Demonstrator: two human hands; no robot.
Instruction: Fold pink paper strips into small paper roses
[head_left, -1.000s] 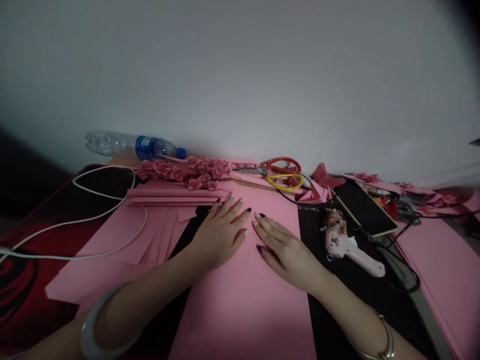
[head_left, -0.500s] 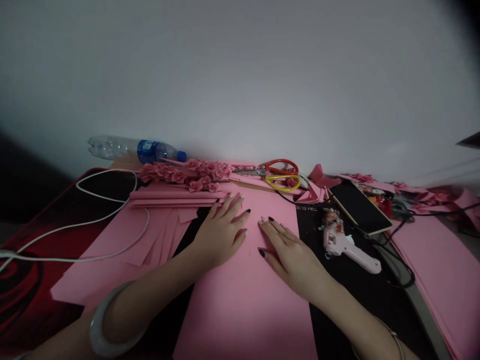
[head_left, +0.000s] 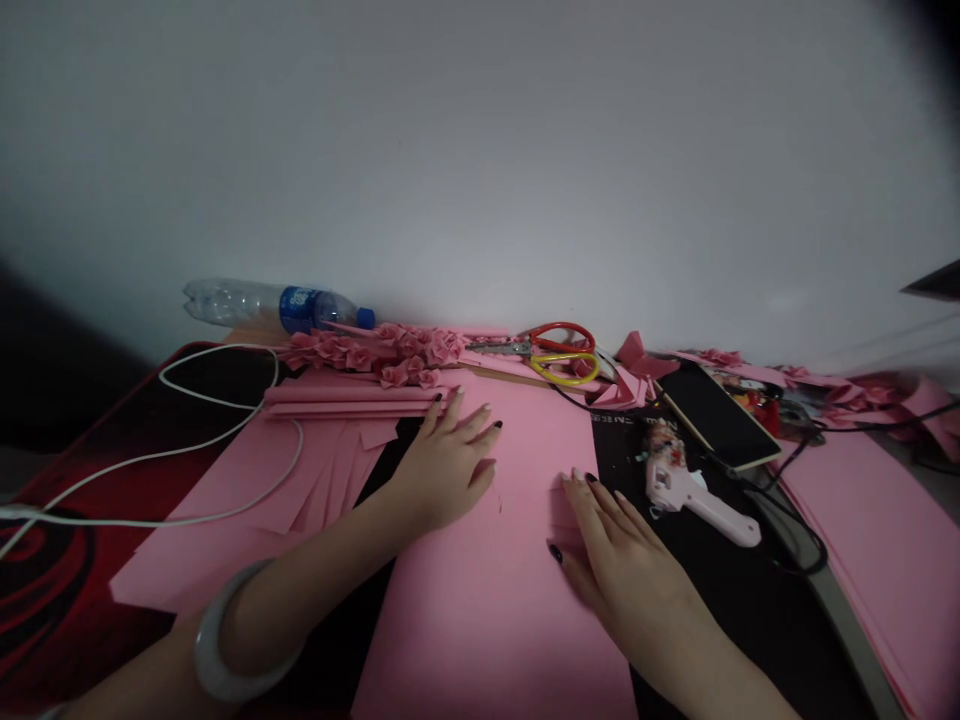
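A long sheet of pink paper [head_left: 495,600] lies lengthwise in front of me on the dark mat. My left hand [head_left: 446,460] rests flat on its upper left part, fingers spread. Over the right edge of the paper lies my right hand [head_left: 622,545], fingers stretched out and thumb apart, holding nothing. Just beyond my left fingertips are rolled pink paper tubes [head_left: 352,402] and a bunch of pink paper roses [head_left: 412,350]. Scissors [head_left: 562,355] with one red and one yellow handle lie past the paper's far end.
Right of the paper lie a pink glue gun [head_left: 701,500], a phone [head_left: 720,415] and black cords. More pink sheets [head_left: 877,530] are at far right. Cut pink paper [head_left: 247,500], a white cable [head_left: 187,520] and a plastic bottle [head_left: 255,303] lie at left, before the wall.
My right hand has slid right and toward me, from the middle of the pink paper to its right edge. My left hand has stayed in nearly the same place.
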